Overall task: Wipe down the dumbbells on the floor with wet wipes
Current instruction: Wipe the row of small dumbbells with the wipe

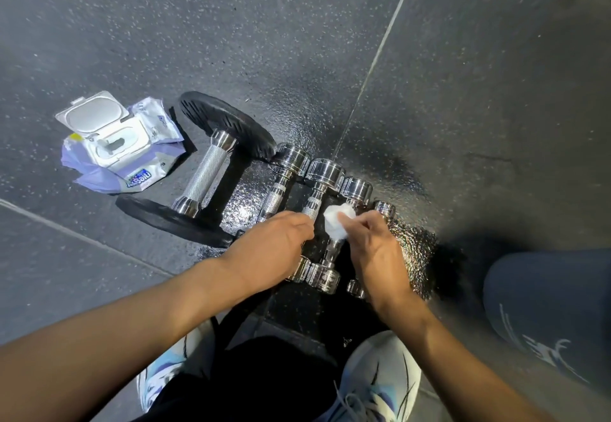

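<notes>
Head view: we see four small chrome dumbbells point(322, 183) lying side by side on the dark speckled floor point(479, 91), centre frame, handles running roughly 1 to 7 o'clock. A bigger dumbbell with black plates point(205, 170) lies at their 9 o'clock, touching the row. The right hand point(377, 249) pinches a bunched white wipe point(337, 221) in its fingertips, pressed on the handle of the third chrome dumbbell. The left hand point(274, 246) rests curled over the near ends of the first two chrome dumbbells; we cannot tell whether it actually grips them. The wet-wipe pack point(122, 147) sits at 10 o'clock from the row, lid flipped open, just beside the big dumbbell. White sneakers point(380, 375) at 6 o'clock, a knee point(549, 309) at 4 o'clock.
</notes>
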